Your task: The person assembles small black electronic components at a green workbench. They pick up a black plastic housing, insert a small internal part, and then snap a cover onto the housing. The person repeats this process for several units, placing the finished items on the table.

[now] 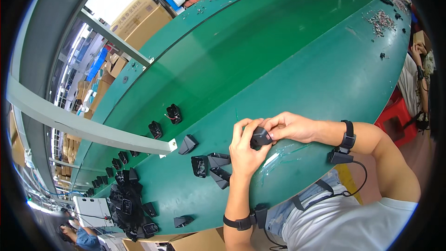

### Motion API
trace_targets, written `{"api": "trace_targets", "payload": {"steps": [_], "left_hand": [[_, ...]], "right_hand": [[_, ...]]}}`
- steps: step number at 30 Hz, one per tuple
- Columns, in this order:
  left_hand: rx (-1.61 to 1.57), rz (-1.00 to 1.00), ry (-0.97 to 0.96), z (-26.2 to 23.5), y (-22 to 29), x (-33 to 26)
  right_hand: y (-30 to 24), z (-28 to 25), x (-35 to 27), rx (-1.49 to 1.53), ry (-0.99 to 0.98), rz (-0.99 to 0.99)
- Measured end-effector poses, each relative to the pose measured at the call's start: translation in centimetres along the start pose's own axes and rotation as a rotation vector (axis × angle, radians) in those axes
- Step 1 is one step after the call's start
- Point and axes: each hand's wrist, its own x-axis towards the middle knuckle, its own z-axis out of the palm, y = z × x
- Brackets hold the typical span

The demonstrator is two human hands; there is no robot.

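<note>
My left hand is wrapped round a small black plastic housing held just above the green bench. From the right, my right hand pinches the same housing at its edge, thumb pressed against a small pale spot there. Any tiny part between those fingertips is too small to tell. To the left of my left hand lie more black housings, among them an open one and two wedge-shaped ones close beside it. Another housing rests alone, nearer the metal post.
A heap of black housings covers the bench's left end. On the green conveyor belt stand several housings in a line. A grey metal frame crosses at left. Small parts are piled at far right, near another person and a red stool.
</note>
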Motion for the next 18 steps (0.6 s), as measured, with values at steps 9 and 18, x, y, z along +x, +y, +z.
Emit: {"api": "trace_targets", "payload": {"steps": [9, 18], "left_hand": [[-0.163, -0.065, 0.182, -0.5, -0.5, 0.1], [-0.415, -0.018, 0.133, 1.1, 1.2, -0.7]], "right_hand": [[-1.8, -0.9, -0.4, 0.240, 0.212, -0.096], [-1.6, -0.8, -0.6, 0.286, 0.075, -0.089]]}}
